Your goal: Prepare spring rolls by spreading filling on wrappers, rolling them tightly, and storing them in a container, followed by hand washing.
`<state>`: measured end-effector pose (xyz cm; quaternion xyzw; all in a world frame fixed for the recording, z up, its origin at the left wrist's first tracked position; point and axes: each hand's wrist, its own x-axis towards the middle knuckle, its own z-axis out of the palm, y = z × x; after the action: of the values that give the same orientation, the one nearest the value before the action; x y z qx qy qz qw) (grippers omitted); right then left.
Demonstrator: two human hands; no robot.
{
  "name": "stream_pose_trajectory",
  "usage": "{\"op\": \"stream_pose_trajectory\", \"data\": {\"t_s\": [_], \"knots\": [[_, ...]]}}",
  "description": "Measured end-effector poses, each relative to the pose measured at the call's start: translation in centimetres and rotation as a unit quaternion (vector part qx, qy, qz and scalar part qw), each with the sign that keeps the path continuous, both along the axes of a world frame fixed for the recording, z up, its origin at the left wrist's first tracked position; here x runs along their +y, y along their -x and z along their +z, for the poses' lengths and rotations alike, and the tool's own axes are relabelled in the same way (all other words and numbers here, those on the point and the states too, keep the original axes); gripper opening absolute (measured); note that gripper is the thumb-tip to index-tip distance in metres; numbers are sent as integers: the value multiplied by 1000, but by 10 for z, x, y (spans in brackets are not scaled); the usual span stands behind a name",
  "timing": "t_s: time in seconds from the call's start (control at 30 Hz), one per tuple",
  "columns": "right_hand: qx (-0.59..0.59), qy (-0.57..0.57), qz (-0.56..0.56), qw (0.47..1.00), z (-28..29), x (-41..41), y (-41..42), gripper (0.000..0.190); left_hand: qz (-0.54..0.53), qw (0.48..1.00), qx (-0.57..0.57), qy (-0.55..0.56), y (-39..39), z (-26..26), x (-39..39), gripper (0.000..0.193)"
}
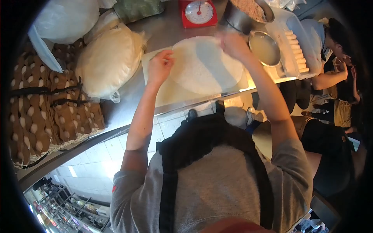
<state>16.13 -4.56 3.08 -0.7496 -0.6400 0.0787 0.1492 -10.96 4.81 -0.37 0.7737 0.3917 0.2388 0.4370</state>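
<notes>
A round white wrapper sheet (201, 67) lies flat on a pale cutting board (166, 96) in front of me. My left hand (161, 64) is at the sheet's left edge with its fingers curled; whether it pinches the edge is unclear. At the upper right edge is my right hand (233, 45), blurred, its fingertips hard to make out. Just right of that hand stands a metal bowl of cloudy pale liquid (264, 49). Farther right, a clear plastic tub (309, 58) holds a row of white rolls (297, 54).
A red dial scale (199, 14) and a metal pot of pinkish filling (247, 11) stand at the back. A plastic-wrapped stack of round sheets (110, 61) lies left, beside brown egg trays (38, 107). Co-workers (329, 78) stand to the right. The steel table's edge (119, 129) runs before me.
</notes>
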Motion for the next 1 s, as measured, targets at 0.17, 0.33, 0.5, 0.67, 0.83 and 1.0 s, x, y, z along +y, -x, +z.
{"op": "stream_pose_trajectory", "data": {"t_s": [0.17, 0.33, 0.5, 0.67, 0.83, 1.0], "knots": [[10, 44, 41, 998, -17, -29, -4, 14, 26, 962, 155, -224, -2, -34, 0, 20], [-20, -162, -3, 987, 54, 37, -22, 8, 56, 987, 50, -139, -2, -36, -26, 34], [-104, -293, -15, 950, 83, 125, -28, 20, 76, 994, -46, -69, 9, -36, -56, 51], [-158, -127, -93, 975, 78, 176, -21, 46, 68, 980, -35, -181, 5, -25, -61, 48], [-124, -132, 23, 983, 63, 219, -62, 20, 117, 977, -52, -171, 9, -36, -66, 36], [649, -45, 340, 679, 53, 228, -134, 27, 115, 977, -63, -169, 14, -46, -64, 24]]}}
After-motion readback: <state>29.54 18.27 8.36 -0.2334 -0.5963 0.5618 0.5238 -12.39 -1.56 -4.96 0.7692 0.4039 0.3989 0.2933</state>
